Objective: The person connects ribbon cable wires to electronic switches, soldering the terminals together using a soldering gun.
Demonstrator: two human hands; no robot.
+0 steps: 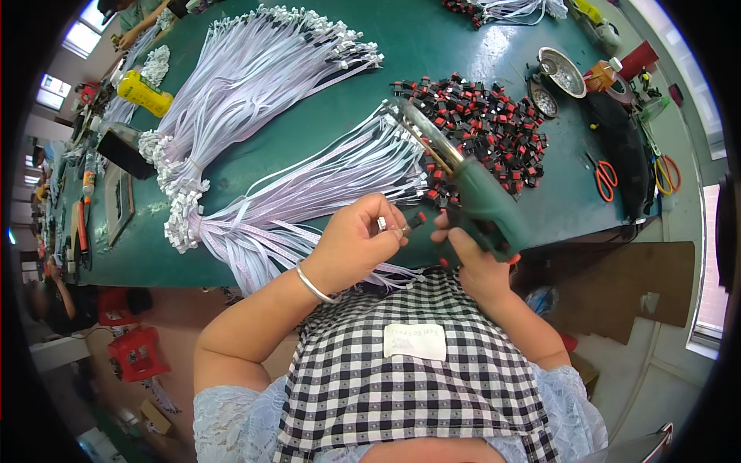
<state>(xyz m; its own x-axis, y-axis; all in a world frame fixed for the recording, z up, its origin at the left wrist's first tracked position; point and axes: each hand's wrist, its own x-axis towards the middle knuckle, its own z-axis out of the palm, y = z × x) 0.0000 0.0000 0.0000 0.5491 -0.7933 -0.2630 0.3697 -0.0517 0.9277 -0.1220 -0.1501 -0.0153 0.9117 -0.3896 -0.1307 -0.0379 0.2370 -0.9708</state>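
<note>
My left hand [356,241] pinches a small black and red connector piece [417,221] on the end of a white flat cable, just above the table's near edge. A ring and a silver bracelet show on that hand and wrist. My right hand [475,258] grips the green handle of a soldering gun [482,202], whose metal barrel points away toward a pile of black and red connector pieces [486,127]. A bundle of white flat cables [309,193] fans out under my left hand.
A second, larger bundle of white cables [255,77] lies further back on the green table [231,255]. Metal dishes [562,71], orange scissors [605,179], a yellow bottle [143,92] and tools lie around. Another person's arm [143,27] is at the far left end.
</note>
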